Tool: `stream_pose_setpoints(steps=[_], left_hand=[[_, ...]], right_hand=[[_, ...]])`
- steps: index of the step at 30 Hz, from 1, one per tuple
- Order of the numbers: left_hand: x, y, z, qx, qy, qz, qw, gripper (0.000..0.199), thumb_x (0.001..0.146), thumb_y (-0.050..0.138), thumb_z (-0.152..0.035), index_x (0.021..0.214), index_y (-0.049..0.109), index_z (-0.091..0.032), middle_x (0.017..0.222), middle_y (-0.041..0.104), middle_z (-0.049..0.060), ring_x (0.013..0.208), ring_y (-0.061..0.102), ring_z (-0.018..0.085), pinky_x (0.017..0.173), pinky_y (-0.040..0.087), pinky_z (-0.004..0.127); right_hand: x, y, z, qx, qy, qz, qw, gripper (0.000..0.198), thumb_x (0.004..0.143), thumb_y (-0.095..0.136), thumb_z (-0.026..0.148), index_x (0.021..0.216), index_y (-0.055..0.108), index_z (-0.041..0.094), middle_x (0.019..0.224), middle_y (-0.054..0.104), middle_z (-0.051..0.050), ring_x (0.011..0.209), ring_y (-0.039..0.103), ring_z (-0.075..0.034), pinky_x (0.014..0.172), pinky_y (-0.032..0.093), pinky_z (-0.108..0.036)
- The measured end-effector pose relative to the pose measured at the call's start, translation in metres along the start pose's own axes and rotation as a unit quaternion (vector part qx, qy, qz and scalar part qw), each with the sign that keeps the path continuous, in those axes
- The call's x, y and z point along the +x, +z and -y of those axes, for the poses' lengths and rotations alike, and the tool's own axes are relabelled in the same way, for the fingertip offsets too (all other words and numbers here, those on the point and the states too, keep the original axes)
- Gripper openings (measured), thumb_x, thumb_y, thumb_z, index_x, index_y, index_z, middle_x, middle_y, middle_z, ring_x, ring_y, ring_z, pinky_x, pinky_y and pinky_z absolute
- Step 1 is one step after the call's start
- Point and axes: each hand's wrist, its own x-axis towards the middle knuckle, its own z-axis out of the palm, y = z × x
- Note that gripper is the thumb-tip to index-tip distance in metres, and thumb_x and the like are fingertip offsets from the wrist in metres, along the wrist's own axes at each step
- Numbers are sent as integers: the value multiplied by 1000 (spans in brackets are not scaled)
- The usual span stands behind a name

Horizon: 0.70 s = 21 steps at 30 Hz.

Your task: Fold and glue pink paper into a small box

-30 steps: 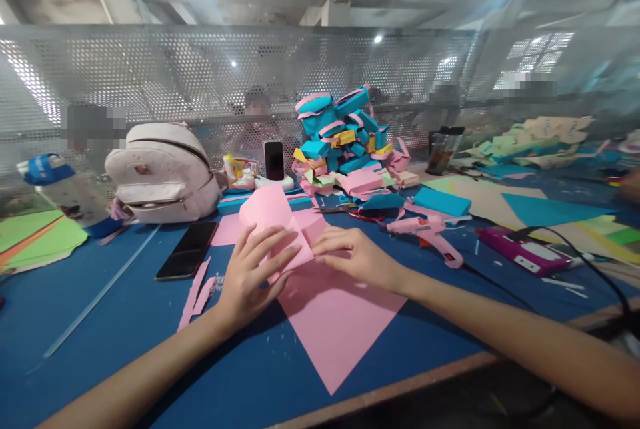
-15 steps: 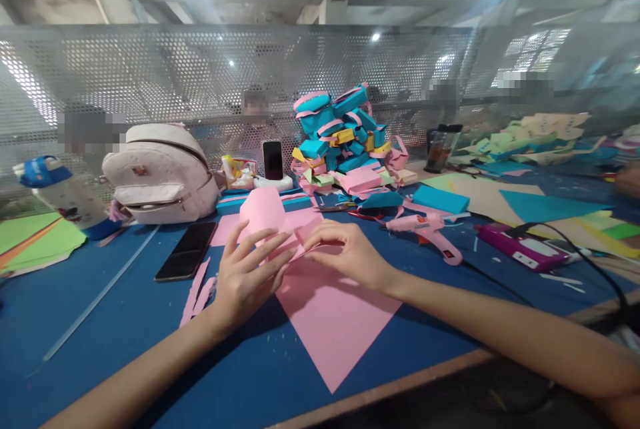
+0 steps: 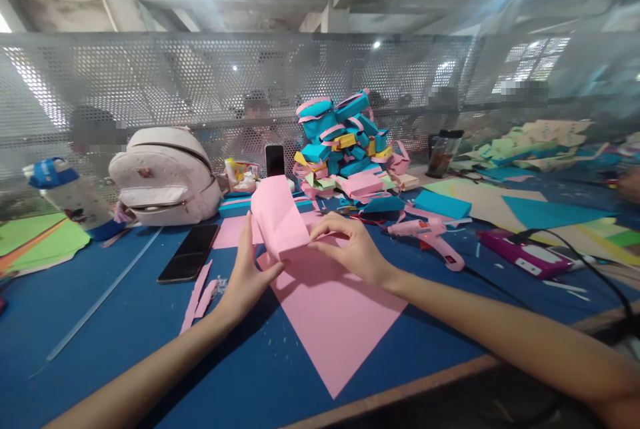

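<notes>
Tilted up since the earlier frame, the folded paper [image 3: 281, 217] stands mid-frame. I see the right hand [image 3: 354, 249] pinching its corner, the left hand [image 3: 245, 277] spread, some fingers probably hidden behind. Uneven pulling could skew or tear it.

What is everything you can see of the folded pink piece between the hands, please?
The folded pink piece looks like plain paper, creased into panels, one gently curved. It is tilted over a flat pink sheet. The right hand pinches its near right corner; the left hand is open at its left side.
</notes>
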Motion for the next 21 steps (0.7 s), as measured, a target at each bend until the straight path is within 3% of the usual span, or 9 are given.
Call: stream_pose_setpoints(steps=[3, 6, 12, 15, 21], left_hand=[[1, 4, -6, -177, -117, 75, 974, 107, 73, 78, -38, 155, 10, -28, 157, 31, 16, 141, 36, 35, 112, 36, 50], [1, 4, -12, -268, -160, 158, 937, 99, 74, 79, -35, 153, 21, -24, 138, 57, 17, 128, 54, 35, 110, 39, 50], [4, 0, -3, -408, -195, 189, 872, 96, 72, 80, -44, 149, 23, -37, 140, 56, 10, 132, 51, 27, 110, 38, 40], [5, -1, -4, -413, -206, 174, 870, 85, 76, 75, -48, 147, 29, -37, 138, 58, 9, 126, 56, 25, 106, 42, 40], [3, 0, -16, -425, -198, 149, 871, 62, 86, 66, -35, 141, 38, -28, 138, 57, 12, 122, 58, 31, 102, 46, 49]], right_hand=[[-1, 0, -3, -11, -17, 7, 1000, 5, 81, 73, 17, 80, 70, 21, 81, 68, -2, 82, 60, -18, 78, 48, -33], [-1, -1, -5, -30, -39, 15, 999, 5, 83, 71, 18, 81, 70, 22, 82, 69, -2, 85, 60, -19, 83, 47, -35], [1, -8, -4, -75, -71, 40, 994, 6, 85, 71, 26, 80, 69, 23, 82, 71, -2, 85, 59, -20, 86, 47, -39], [2, -10, -4, -108, -108, 80, 985, 6, 88, 67, 27, 83, 70, 24, 85, 72, -2, 86, 58, -20, 86, 46, -39], [5, -15, 1, -207, -181, 155, 949, 10, 93, 59, 23, 93, 70, 23, 96, 72, -3, 92, 56, -21, 86, 44, -38]])
